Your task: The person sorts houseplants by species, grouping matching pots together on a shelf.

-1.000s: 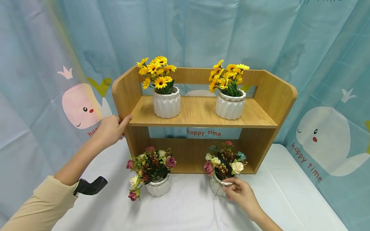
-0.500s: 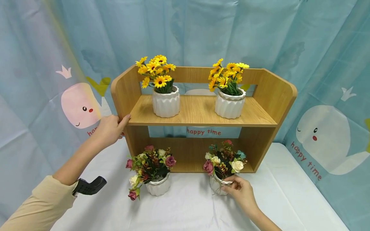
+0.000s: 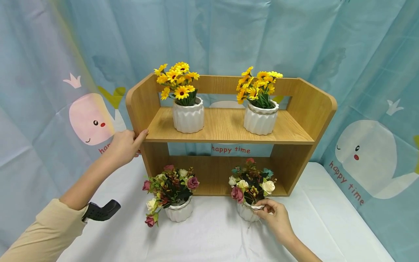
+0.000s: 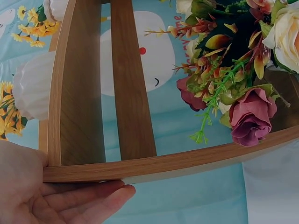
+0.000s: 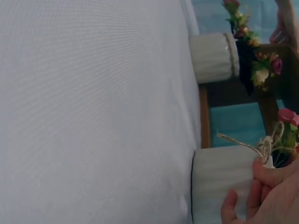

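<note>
1. The right hand (image 3: 276, 218) grips the rim of the right rose pot (image 3: 246, 211), a white ribbed pot of pink and cream roses. Its fingers (image 5: 261, 179) are curled over the rim at the twine bow, as the right wrist view shows.

2. Compared with a second ago, this pot sits a little further left and closer to the shelf, and its bouquet has swung round, the cream rose now more to the right. The pot appears to be nudged and turned in place rather than lifted; it seems to rest on the white desk (image 3: 209, 236) just in front of the wooden shelf (image 3: 226, 127), not yet inside the lower bay.

3. The left hand (image 3: 124, 147) has not shifted. It holds the shelf's left side panel, thumb at the front edge where the upper board meets it, fingers (image 4: 79, 203) lying straight along the outer face. I judge it is steadying the shelf.

4. The left rose pot (image 3: 179, 211) stands on the desk before the lower bay, well apart from the right one and unchanged.

5. On the upper board two white pots of yellow flowers stand upright, the left sunflower pot (image 3: 188, 114) and the right sunflower pot (image 3: 260, 118), both where they were.

6. Behind hangs a blue whale curtain (image 3: 360, 153).
</note>
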A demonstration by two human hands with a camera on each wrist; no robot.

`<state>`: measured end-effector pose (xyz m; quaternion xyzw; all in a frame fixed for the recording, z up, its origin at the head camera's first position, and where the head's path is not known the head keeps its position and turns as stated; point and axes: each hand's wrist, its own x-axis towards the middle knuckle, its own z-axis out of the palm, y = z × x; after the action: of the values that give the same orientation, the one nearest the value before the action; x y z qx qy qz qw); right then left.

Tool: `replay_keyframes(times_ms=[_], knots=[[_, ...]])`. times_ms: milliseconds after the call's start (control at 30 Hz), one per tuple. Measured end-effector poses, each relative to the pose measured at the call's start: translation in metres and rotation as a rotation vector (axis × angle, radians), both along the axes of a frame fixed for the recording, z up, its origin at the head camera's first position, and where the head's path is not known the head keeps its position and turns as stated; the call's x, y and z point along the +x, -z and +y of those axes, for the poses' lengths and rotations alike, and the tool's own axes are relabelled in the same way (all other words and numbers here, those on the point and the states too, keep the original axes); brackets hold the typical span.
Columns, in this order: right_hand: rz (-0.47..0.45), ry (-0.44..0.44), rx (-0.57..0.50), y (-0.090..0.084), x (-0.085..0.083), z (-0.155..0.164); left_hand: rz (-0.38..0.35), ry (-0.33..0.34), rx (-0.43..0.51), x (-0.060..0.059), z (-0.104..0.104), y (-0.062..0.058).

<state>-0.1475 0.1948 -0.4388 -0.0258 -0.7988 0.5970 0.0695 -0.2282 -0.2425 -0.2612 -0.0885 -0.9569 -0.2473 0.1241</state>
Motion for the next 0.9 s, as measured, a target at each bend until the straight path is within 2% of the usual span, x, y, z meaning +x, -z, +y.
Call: replay_keyframes(times_ms=[200, 367, 700, 900], knots=[[0.065, -0.031, 0.027, -0.002, 0.002, -0.001, -0.004, 0.002, 0.014, 0.0, 0.001, 0.0], [0.078, -0.063, 0.027, -0.008, 0.001, -0.003, -0.006, 0.002, 0.018, 0.0, 0.0, 0.001], [0.159, -0.107, 0.073, -0.019, -0.01, -0.009, -0.013, -0.002, 0.007, 0.001, 0.0, -0.001], [0.166, -0.131, 0.074, -0.028, -0.019, -0.019, -0.018, -0.002, 0.006, -0.001, 0.0, 0.0]])
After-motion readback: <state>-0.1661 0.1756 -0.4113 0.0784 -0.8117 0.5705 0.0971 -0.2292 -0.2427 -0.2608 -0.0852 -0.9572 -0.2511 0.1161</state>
